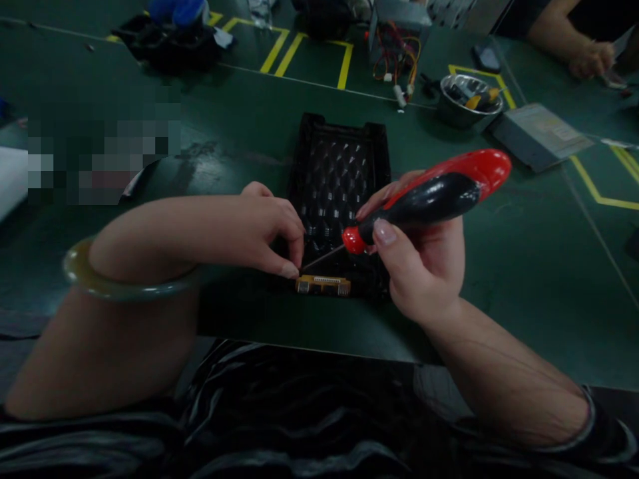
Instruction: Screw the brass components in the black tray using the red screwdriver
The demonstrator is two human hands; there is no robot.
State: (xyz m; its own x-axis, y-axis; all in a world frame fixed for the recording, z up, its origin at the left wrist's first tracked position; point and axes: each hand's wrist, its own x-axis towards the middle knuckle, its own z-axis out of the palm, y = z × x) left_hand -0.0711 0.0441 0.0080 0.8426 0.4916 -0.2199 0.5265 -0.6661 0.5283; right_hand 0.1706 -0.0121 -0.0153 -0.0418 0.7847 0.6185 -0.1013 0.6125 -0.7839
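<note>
My right hand (pixel 429 266) is wrapped round the handle of a red and black screwdriver (pixel 429 196). Its thin shaft slants down to the left, and the tip ends beside the fingertips of my left hand (pixel 269 233). Those fingers are pinched together by the left end of a small tan circuit board (pixel 324 285); anything between them is too small to make out. The board has a white connector and sits at the near edge of a black plastic panel (pixel 339 179) with a raised diamond pattern, lying on the green table (pixel 239 126).
Behind the panel stands a metal power supply (pixel 399 30) with loose coloured cables. To the right are a metal bowl (pixel 466 100) holding tools and a grey metal box (pixel 542 136). A black tray (pixel 170 43) sits back left. Another person's hand (pixel 592 60) shows at top right.
</note>
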